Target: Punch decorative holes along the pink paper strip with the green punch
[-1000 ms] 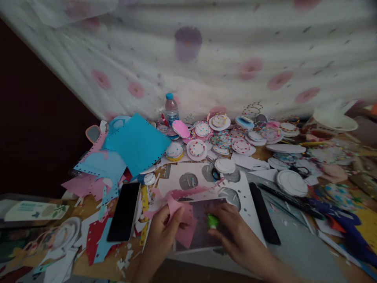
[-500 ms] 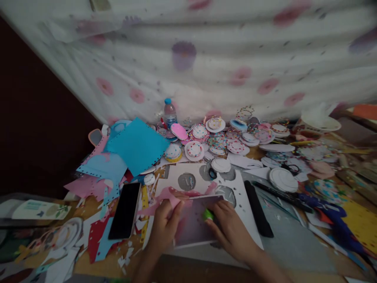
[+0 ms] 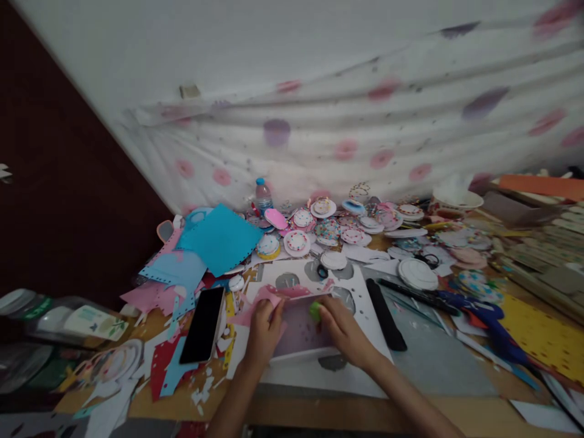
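Note:
A shallow white-rimmed tray with a greyish-purple inside (image 3: 298, 339) lies in front of me on a white sheet with cut-out holes (image 3: 365, 350). At its left edge my left hand (image 3: 263, 331) is closed, thumb and fingers pinching a pink paper piece (image 3: 275, 298). My right hand (image 3: 341, 328) is curled at the tray's right side around a small bright green object (image 3: 314, 311). Its kind is hidden by the fingers and blur. More cut pink paper (image 3: 294, 291) lies just beyond the tray's far edge.
A black phone (image 3: 203, 325) lies left of my left hand, among paper scraps (image 3: 157, 371). Small decorated paper hats (image 3: 297, 242) crowd the back, near a water bottle (image 3: 263, 196). A black bar-shaped item (image 3: 385, 315) and a blue glue gun (image 3: 495, 325) lie to the right.
My view has tipped upward and shows more wall. The green object has shifted slightly toward the tray's far edge, with my right fingers covering more of it. My left hand keeps its hold.

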The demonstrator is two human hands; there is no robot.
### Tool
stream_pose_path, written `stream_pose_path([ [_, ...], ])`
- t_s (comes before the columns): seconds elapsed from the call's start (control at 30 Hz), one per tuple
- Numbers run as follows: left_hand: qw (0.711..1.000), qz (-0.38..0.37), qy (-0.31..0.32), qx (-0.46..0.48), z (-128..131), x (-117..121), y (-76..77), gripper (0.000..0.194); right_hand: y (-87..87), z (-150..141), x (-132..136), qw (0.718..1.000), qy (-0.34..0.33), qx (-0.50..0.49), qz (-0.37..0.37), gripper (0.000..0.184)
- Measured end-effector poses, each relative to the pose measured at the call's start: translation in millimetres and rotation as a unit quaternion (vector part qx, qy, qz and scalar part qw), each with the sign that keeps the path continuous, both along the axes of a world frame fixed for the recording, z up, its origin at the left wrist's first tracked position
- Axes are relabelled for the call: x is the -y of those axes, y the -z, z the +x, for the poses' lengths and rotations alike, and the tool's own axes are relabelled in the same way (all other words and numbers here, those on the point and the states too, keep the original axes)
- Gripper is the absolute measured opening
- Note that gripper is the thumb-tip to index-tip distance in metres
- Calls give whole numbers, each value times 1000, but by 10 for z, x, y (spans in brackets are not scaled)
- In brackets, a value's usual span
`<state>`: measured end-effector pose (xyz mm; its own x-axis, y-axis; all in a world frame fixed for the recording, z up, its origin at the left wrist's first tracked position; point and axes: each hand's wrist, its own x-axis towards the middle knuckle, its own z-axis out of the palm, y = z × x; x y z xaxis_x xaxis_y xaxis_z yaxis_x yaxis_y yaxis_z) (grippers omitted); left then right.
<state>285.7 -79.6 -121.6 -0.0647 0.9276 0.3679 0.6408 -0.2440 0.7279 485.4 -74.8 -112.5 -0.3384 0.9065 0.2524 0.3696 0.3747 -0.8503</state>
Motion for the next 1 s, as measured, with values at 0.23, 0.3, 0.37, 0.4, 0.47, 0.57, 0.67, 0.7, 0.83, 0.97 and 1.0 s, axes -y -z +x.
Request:
stream_pose_path([
  [0.23, 1000, 20, 13, -10, -25, -16, 68, 22, 160, 5, 5, 996, 36, -80, -36, 42],
  [0.3, 999, 27, 16, -12, -33, -28, 86, 23, 191, -5, -7, 994, 43, -96, -39, 43],
  [0.37, 999, 32, 16, -12, -40, -37, 107, 24, 204, -11, -17, 993, 48, -105, -39, 43],
  [0.4, 999, 35, 15, -11, -43, -41, 117, 24, 205, -12, -19, 992, 49, -107, -38, 43],
  [0.47, 999, 39, 14, -10, -44, -45, 131, 25, 195, -11, -20, 992, 49, -108, -35, 43],
  [0.57, 999, 43, 12, -8, -39, -46, 129, 28, 175, -6, -18, 993, 49, -104, -30, 43],
  [0.67, 999, 45, 13, -8, -28, -44, 104, 30, 169, -3, -18, 994, 49, -98, -25, 43],
  [0.7, 999, 45, 14, -7, -25, -43, 93, 30, 172, -3, -20, 994, 49, -96, -23, 42],
  [0.83, 999, 43, 19, -1, -16, -38, 58, 29, 185, -7, -29, 995, 50, -85, -13, 40],
  [0.97, 999, 36, 22, 14, -1, -32, 45, 27, 175, -7, -32, 996, 49, -71, -4, 39],
  [1.0, 999, 33, 23, 19, 6, -29, 44, 28, 170, -6, -32, 997, 48, -67, -4, 39],
])
